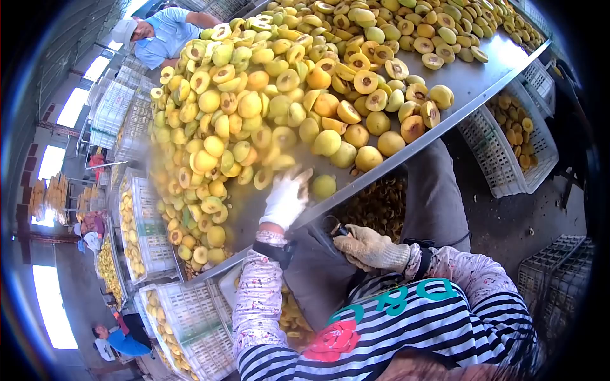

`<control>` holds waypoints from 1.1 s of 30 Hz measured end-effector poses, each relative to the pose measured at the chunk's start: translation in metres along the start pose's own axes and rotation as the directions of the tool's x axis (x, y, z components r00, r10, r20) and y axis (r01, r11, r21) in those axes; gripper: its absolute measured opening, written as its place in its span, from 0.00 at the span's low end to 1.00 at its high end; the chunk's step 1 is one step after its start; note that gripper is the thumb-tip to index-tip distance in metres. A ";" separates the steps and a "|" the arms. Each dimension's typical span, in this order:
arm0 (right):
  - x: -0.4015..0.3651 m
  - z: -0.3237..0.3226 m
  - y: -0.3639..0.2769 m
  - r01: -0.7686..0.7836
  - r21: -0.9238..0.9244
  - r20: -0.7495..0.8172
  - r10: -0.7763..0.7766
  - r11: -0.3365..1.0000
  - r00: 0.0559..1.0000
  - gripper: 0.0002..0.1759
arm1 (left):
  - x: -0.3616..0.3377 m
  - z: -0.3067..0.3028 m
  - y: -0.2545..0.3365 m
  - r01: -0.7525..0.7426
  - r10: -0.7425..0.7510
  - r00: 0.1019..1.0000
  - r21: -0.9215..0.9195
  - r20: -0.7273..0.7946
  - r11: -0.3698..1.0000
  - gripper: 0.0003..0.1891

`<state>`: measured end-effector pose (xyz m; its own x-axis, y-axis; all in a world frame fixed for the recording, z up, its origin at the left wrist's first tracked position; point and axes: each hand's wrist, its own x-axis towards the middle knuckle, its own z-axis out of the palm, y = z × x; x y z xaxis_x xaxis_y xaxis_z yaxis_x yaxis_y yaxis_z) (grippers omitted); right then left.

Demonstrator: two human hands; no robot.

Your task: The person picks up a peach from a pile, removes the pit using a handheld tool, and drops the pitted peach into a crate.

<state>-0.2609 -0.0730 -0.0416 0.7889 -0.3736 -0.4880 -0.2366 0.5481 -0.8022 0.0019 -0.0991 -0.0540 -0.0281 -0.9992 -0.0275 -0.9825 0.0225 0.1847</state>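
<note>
Right grip (372,247) clasps a dark-handled tool (341,230) by the near edge of the desk (467,77); left grip (287,195), blurred — can't tell if open — is beside a green fruit (324,186), halved fruit (287,80) heaped far, crates (200,317) left and right.

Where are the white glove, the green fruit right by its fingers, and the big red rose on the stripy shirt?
White glove (284,199): head view, middle of the glove.
Green fruit (324,186): head view, middle of its rounded skin.
Red rose (331,340): head view, middle of the petals.
</note>
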 end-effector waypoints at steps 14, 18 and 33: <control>-0.006 0.028 -0.035 -0.060 -0.247 -0.006 0.060 0.967 0.998 0.25 | -0.092 -0.008 0.067 -0.048 -0.203 0.974 -0.776 0.104 -0.629 0.31; 0.012 0.044 -0.012 -0.054 -0.354 -0.112 0.015 0.934 0.994 0.29 | -0.100 0.006 0.098 -0.118 -0.581 0.814 -0.977 0.006 -0.176 0.31; 0.009 0.028 0.005 -0.437 0.167 0.535 0.292 0.884 0.793 0.27 | -0.094 -0.013 0.059 0.274 0.057 0.962 -0.944 0.268 -0.181 0.25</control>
<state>-0.2392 -0.0526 -0.0409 0.8600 0.2642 -0.4366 -0.4597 0.7725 -0.4382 -0.0507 -0.0039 -0.0281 -0.1322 -0.9509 -0.2797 0.3438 -0.3087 0.8868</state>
